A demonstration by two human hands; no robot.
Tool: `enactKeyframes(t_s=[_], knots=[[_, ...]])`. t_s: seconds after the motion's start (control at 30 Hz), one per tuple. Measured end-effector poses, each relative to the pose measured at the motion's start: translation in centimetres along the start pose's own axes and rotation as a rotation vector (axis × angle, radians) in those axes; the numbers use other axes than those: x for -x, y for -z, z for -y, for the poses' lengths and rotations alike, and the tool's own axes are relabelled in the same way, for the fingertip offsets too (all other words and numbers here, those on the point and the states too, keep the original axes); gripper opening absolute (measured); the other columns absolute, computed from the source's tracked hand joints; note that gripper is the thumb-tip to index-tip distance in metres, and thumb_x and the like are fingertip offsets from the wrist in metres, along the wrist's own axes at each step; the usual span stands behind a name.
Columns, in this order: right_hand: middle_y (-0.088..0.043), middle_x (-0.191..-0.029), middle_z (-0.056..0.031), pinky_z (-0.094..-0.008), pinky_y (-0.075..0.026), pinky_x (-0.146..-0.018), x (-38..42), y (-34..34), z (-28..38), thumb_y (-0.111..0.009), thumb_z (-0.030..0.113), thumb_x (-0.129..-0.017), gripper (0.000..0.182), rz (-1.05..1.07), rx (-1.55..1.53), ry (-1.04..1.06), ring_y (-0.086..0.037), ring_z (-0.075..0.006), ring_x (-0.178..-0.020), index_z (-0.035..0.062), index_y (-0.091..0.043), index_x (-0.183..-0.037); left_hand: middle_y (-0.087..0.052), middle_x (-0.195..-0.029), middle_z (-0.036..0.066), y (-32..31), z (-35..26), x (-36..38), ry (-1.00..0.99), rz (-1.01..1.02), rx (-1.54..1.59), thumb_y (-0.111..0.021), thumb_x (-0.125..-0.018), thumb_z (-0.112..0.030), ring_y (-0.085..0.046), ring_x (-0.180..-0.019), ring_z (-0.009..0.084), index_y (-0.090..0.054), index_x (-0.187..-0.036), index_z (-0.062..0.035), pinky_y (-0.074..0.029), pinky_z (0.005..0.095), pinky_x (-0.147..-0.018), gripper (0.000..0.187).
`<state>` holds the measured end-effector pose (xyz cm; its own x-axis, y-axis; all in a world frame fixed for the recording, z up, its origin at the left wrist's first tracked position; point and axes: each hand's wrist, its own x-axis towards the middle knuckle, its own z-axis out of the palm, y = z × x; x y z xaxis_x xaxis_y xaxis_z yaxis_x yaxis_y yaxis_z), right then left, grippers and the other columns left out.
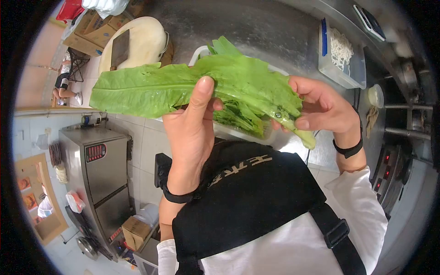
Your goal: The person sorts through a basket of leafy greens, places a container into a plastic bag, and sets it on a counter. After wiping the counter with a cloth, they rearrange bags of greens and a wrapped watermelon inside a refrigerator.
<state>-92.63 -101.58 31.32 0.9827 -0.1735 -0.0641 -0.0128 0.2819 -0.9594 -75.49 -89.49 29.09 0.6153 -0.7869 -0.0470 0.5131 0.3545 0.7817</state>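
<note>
Across the middle of the head view stretches a long green lettuce leaf (142,88), held up in both hands. My left hand (191,121) is closed on its middle, thumb on top and fingers beneath. Near the pale stem end, my right hand (323,105) pinches the leaf between thumb and fingers. Dark specks and wet drops show close to the stem. Below the leaf, a white plastic basket (238,134) holds more leafy greens (243,118); the held leaf hides part of them.
A round cutting board (149,39) with a cleaver (120,48) lies at the upper left of the steel counter (256,27). To the right stand a clear bin of white noodles (341,55) and a small tub (375,96). A steel cabinet (103,160) is at left. Someone's legs (66,91) show beyond.
</note>
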Motion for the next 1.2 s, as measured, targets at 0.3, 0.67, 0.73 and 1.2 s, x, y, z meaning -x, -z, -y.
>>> enactKeyframes(t_s=[0.3,0.67,0.73,1.2], knots=[[-0.057,-0.097,-0.0117,-0.0262,-0.042,-0.079,0.0,0.9,-0.6,-0.050,0.004,-0.078,0.029,0.069,-0.107,-0.021,-0.055,-0.0143,-0.088,-0.0047,-0.045,-0.105,-0.052,-0.099,-0.002,1.1,0.3,0.0,-0.053,0.056,-0.193,-0.061,-0.080,-0.017,-0.048,-0.082,0.0054,-0.043,-0.112,-0.0124,-0.034,0.0197,-0.054,0.037],[-0.058,-0.095,-0.0028,-0.0215,-0.041,-0.077,0.4,1.4,-1.2,-0.054,0.019,-0.084,0.029,-0.062,0.044,-0.042,-0.052,-0.0078,-0.085,-0.0018,-0.051,-0.104,-0.052,-0.080,0.001,1.0,0.3,0.0,-0.093,-0.034,-0.277,-0.063,-0.079,-0.017,-0.046,-0.061,0.0071,-0.047,-0.100,-0.0041,-0.036,0.0197,-0.049,0.029],[-0.058,-0.092,-0.0012,-0.0205,-0.041,-0.074,0.3,2.2,-1.7,-0.054,0.020,-0.084,0.027,-0.056,0.049,-0.048,-0.051,-0.0063,-0.082,-0.0008,-0.053,-0.102,-0.053,-0.082,0.000,0.9,0.3,0.0,-0.078,-0.033,-0.307,-0.060,-0.081,-0.021,-0.047,-0.063,0.0071,-0.049,-0.101,-0.0056,-0.036,0.0203,-0.050,0.028],[-0.055,-0.074,0.0035,-0.0159,-0.036,-0.054,0.4,3.6,-1.3,-0.056,0.019,-0.083,0.019,-0.147,-0.017,-0.083,-0.046,-0.0007,-0.063,0.0003,-0.058,-0.088,-0.050,-0.107,0.008,2.5,-0.3,-0.8,-0.195,-0.049,-0.536,-0.058,-0.083,-0.020,-0.048,-0.095,0.0139,-0.043,-0.113,0.0006,-0.038,0.0266,-0.085,0.040]])
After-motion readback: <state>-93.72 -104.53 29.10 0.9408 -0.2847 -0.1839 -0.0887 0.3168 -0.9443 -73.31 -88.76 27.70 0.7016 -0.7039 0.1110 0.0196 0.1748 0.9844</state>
